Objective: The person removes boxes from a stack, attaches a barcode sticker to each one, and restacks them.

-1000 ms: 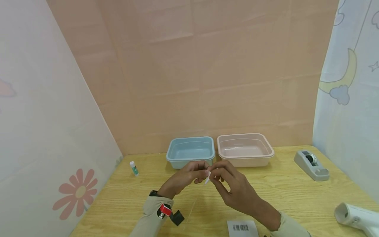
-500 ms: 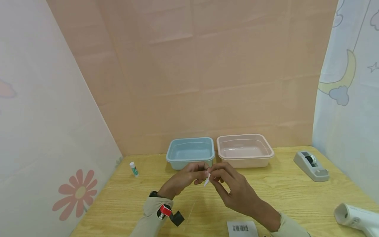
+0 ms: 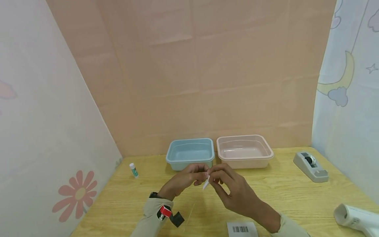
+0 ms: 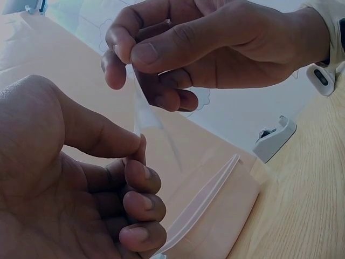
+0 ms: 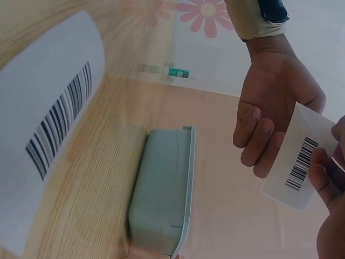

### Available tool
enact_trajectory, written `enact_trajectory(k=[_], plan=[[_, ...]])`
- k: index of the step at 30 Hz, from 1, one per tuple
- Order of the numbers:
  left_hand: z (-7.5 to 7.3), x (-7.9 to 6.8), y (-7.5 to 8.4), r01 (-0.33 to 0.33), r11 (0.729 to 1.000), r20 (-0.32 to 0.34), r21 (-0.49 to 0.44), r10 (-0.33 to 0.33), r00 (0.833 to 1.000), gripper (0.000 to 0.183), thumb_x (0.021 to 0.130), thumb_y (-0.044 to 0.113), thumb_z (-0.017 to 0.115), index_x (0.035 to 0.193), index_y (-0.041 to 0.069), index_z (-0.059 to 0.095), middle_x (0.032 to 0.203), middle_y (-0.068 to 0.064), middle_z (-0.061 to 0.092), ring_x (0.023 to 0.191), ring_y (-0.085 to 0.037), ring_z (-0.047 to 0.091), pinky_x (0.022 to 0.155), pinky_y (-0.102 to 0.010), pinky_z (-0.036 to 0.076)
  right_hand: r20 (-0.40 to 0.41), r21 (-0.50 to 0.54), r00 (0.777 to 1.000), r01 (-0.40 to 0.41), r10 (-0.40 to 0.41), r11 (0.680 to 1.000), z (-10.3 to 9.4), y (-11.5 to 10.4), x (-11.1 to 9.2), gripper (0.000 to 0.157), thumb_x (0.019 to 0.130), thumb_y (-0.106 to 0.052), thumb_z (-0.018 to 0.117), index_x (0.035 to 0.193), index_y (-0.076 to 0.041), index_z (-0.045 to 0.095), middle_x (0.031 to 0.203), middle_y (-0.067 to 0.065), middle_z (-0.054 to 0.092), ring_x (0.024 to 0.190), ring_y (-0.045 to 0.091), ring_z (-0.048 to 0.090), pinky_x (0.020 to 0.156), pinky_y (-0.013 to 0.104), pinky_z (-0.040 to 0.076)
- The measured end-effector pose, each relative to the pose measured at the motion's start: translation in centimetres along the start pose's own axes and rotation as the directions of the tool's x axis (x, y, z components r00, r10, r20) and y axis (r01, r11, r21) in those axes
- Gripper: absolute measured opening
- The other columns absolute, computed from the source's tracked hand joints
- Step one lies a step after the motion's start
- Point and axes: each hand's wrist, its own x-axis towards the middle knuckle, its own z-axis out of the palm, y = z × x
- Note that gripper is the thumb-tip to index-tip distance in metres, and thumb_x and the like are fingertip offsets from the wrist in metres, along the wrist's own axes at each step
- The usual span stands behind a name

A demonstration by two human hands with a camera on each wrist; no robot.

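Observation:
A small white barcode label (image 3: pixel 206 183) is held between both hands above the table. My left hand (image 3: pixel 188 176) pinches one edge of it between thumb and index finger, the other fingers curled. My right hand (image 3: pixel 234 189) pinches the opposite edge with thumb and fingertips. In the left wrist view the label (image 4: pixel 144 113) is seen nearly edge-on, a thin part standing off to one side. The right wrist view shows the label's (image 5: pixel 294 162) printed barcode, partly covered by the right fingers. Another white barcode paper (image 3: pixel 242 230) lies on the table near the front.
Behind the hands stand a blue basin (image 3: pixel 190 161) and a pink basin (image 3: pixel 245 163). A glue stick (image 3: pixel 134 170) lies at the left. On the right are a grey tape dispenser (image 3: pixel 311 167) and a white handheld device (image 3: pixel 356 219), which has a dark window in the left wrist view.
Both hands keep almost the same place and grip. The label's free lower end shows slightly longer and points further down and left.

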Motion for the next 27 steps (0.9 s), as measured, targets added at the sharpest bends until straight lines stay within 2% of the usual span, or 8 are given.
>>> enact_trajectory(k=[14, 27], plan=[[0.07, -0.01, 0.03, -0.005, 1.000, 0.002, 0.008, 0.005, 1.000, 0.010, 0.101, 0.013, 0.051, 0.103, 0.004, 0.057, 0.077, -0.002, 0.042, 0.066, -0.017, 0.036, 0.064, -0.027, 0.033, -0.006, 0.009, 0.999, 0.035, -0.034, 0.999, -0.06, -0.01, 0.24, 0.014, 0.104, -0.012, 0.054, 0.100, 0.000, 0.061, 0.110, 0.015, 0.058, 0.081, 0.009, 0.054, 0.072, 0.011, 0.045], [0.07, 0.06, -0.06, 0.001, 1.000, -0.002, 0.023, -0.001, 1.000, 0.010, 0.101, 0.012, 0.051, 0.102, 0.005, 0.058, 0.080, 0.000, 0.046, 0.067, -0.015, 0.038, 0.062, -0.025, 0.034, -0.010, 0.007, 1.000, 0.028, -0.028, 1.000, 0.02, -0.20, 0.09, 0.016, 0.105, -0.014, 0.054, 0.102, -0.001, 0.061, 0.110, 0.015, 0.058, 0.078, 0.009, 0.054, 0.069, 0.012, 0.046]])
